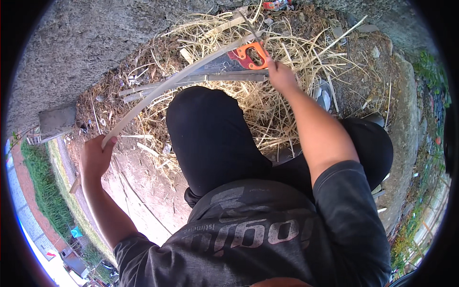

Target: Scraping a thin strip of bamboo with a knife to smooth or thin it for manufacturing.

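A long, pale bamboo strip (167,85) bows from lower left to upper right. My left hand (97,155) is closed around its near end, and a short tail shows below the wrist. My right hand (283,78) is closed on a knife whose narrow dark blade (248,24) points away from me and meets the strip's far end. The knife's grip is mostly hidden by my fingers. Just left of that hand lies a handsaw with an orange and red handle (253,55); its grey blade (210,65) is partly behind the strip. Split bamboo lengths (205,77) lie beneath the saw.
Pale shavings (267,105) cover the ground around my bent knees (205,124). A rough grey wall (100,43) rises beyond, with a grey block (57,122) at its left. A concrete edge (406,100) runs along the right. Litter lies among the shavings.
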`<state>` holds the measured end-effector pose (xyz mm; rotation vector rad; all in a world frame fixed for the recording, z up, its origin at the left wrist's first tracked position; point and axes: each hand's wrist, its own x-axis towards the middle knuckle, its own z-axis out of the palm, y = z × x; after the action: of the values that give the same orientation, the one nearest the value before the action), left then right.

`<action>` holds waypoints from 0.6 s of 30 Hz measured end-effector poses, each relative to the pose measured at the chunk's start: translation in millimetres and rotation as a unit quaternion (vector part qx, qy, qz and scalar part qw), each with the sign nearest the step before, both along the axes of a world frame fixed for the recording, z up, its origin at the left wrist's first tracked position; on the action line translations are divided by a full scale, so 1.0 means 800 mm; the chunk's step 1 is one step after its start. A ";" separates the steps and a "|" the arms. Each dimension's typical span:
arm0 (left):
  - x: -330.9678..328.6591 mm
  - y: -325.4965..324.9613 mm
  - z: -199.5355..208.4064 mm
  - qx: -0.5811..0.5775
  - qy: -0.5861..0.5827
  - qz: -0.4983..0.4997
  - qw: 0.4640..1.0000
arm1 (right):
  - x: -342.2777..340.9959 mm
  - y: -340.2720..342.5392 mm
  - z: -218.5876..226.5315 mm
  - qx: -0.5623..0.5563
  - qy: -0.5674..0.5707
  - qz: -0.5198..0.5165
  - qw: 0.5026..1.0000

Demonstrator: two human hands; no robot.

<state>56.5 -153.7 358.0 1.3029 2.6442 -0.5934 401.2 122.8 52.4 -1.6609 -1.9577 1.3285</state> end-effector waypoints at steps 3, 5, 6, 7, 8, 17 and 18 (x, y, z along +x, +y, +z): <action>0.002 0.012 0.000 0.007 -0.006 -0.004 1.000 | -0.033 -0.038 0.020 0.058 0.088 0.088 0.991; -0.010 0.009 -0.003 -0.004 -0.002 -0.008 1.000 | -0.047 -0.053 0.025 0.048 0.047 0.159 0.985; -0.012 0.006 -0.002 -0.003 -0.012 -0.002 1.000 | -0.052 -0.056 0.026 0.039 0.007 0.232 0.972; -0.011 0.008 -0.003 0.000 -0.025 0.000 1.000 | -0.045 -0.054 0.010 0.041 0.005 0.229 0.973; -0.011 0.010 -0.006 0.002 -0.026 -0.003 1.000 | -0.033 -0.051 -0.020 0.038 -0.001 0.135 0.990; -0.025 -0.009 -0.035 -0.012 -0.064 0.020 0.998 | -0.016 -0.043 0.005 0.046 0.015 0.072 0.996; -0.024 -0.009 -0.035 -0.013 -0.065 0.019 0.998 | -0.022 -0.049 0.006 0.045 0.014 0.070 0.996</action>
<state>37.1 -161.0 329.8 1.2381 2.5416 -0.5184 383.4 84.0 57.3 -1.4800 -2.1192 1.2829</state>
